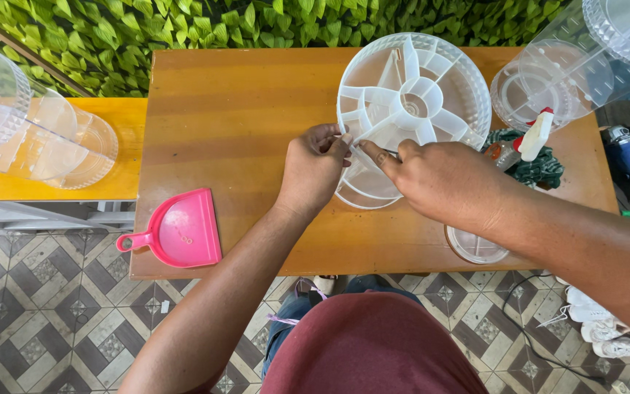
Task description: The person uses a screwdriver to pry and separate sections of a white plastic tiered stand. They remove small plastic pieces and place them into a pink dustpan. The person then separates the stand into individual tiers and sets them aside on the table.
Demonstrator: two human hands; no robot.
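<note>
A round white plastic divider tray (413, 87) with spoke-like compartments stands tilted on the wooden table (235, 124). Under it lies a clear plastic base (362, 190). My left hand (311, 171) grips the tray's lower left rim. My right hand (439, 179) pinches a thin dark tool or strip against the same rim, index finger extended. What exactly lies between the fingers is too small to tell.
A pink dustpan (180, 230) lies at the table's front left. A clear lid (475, 248) sits under my right forearm. A spray bottle (530, 138) rests on a green cloth (545, 168). Clear round containers (555, 80) stand at right, more containers (34, 128) at left.
</note>
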